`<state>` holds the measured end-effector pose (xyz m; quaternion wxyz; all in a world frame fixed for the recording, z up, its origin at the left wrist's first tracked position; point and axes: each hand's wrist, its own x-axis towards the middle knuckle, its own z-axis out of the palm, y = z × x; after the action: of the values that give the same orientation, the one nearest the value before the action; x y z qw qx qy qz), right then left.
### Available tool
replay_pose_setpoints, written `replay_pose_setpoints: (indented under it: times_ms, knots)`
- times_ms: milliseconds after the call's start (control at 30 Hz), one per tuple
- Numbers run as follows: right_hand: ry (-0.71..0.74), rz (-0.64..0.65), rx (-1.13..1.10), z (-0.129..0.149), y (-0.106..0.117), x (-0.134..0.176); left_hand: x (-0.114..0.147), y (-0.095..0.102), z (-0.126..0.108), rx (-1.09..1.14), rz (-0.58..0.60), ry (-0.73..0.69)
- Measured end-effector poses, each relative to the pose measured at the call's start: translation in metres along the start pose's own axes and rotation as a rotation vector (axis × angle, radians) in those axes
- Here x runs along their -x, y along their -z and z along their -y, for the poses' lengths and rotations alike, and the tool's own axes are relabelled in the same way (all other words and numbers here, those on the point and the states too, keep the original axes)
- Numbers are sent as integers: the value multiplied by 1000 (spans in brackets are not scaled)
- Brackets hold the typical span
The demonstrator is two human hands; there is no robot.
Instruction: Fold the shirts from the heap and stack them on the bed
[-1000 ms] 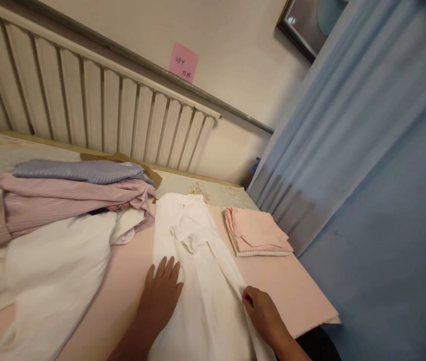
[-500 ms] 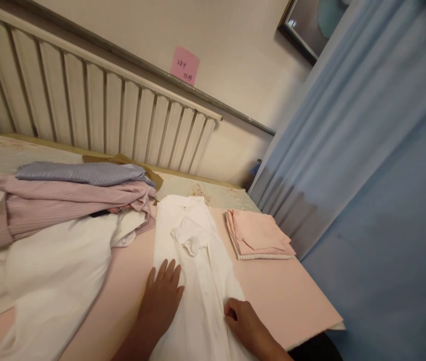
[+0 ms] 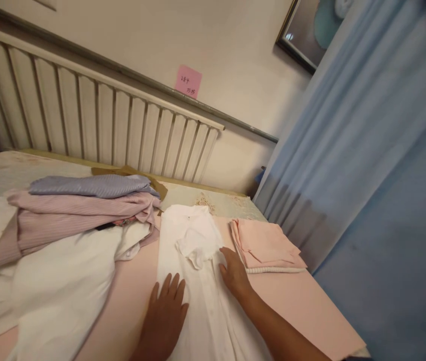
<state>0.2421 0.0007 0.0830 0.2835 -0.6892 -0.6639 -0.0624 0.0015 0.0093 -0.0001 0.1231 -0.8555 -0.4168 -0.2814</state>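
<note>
A white shirt lies lengthwise in front of me, narrow, with its collar end far from me. One white sleeve is folded over its upper front, the ruffled end uppermost. My left hand rests flat on the shirt's left edge, fingers spread. At the right edge, beside the folded sleeve, is my right hand; its thumb and forefinger are apart and nothing shows between them. Whether its fingertips touch the fabric I cannot tell.
Left of the shirt, a loose heap holds white garments, a pink ribbed garment and a blue-grey one. Folded peach clothes sit at the right on the pink board. A blue curtain hangs along the right side.
My right hand has moved away from me along the shirt's right edge, and its curled fingers have opened. The left hand stays flat on the shirt. The view has tilted slightly upward.
</note>
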Motion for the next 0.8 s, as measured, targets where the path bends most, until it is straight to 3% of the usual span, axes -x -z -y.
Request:
replay_pose_setpoints:
  times_ms: [133, 267, 600, 800]
  knots:
    - [147, 76, 100, 3, -27, -17, 1, -2, 0, -13, -40, 8]
    - [172, 132, 145, 3, -41, -25, 2, -4, 0, -15, -54, 20]
    - [90, -47, 3, 18, -41, -40, 1, -3, 1, -40, -39, 2]
    - [261, 151, -50, 27, -43, -32, 0, -1, 1, -27, -19, -7]
